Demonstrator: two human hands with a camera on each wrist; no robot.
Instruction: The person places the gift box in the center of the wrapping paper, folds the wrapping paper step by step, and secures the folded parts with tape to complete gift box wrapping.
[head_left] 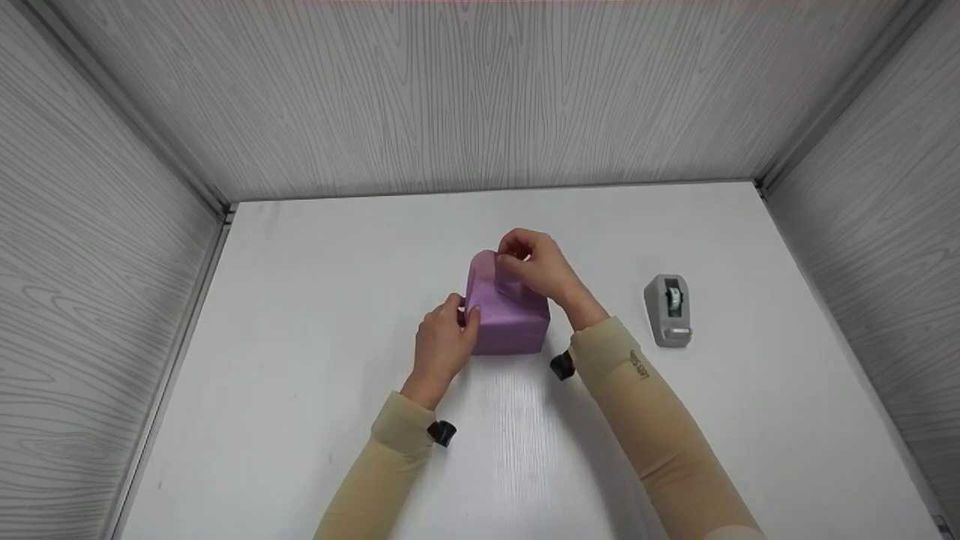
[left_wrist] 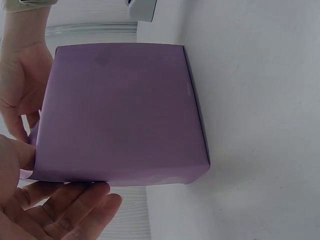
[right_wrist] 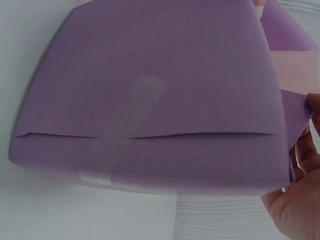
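A box wrapped in purple paper (head_left: 510, 337) stands on the white table, with a loose paper flap (right_wrist: 295, 112) raised at its top end. My left hand (head_left: 444, 337) holds the box's left side, thumb over the upper edge and fingers along the side, as the left wrist view shows. Over the top, my right hand (head_left: 541, 266) pinches the flap between thumb and fingers. A clear strip of tape (right_wrist: 125, 125) crosses the paper seam on one side. Pale inner paper shows at the opening. Whatever is inside the wrapping is hidden.
To the right of the box stands a grey tape dispenser (head_left: 667, 311) with a roll in it. Grey wood-grain walls (head_left: 480, 97) enclose the white table (head_left: 322, 262) at the back and both sides. A small black camera mount sits at each wrist.
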